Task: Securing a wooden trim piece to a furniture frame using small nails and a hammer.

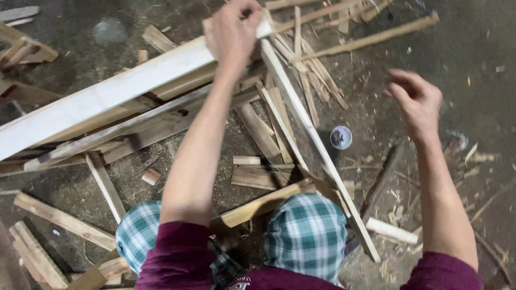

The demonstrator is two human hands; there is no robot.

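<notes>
My left hand (232,29) grips the end of a long pale wooden plank (102,96) that slants down toward the left edge. My right hand (416,99) hovers in the air at the right with its fingers spread and nothing in it. A thin pale strip of wood (317,147) runs from under my left hand down past my right knee. My knees, in green checked cloth (306,233), are at the bottom of the view.
Several wood slats and offcuts (263,134) lie piled on the dusty floor. A small round tin (341,137) sits on the floor between the pile and my right hand. A long stick (371,37) lies at the top right. More boards (59,217) lie at lower left.
</notes>
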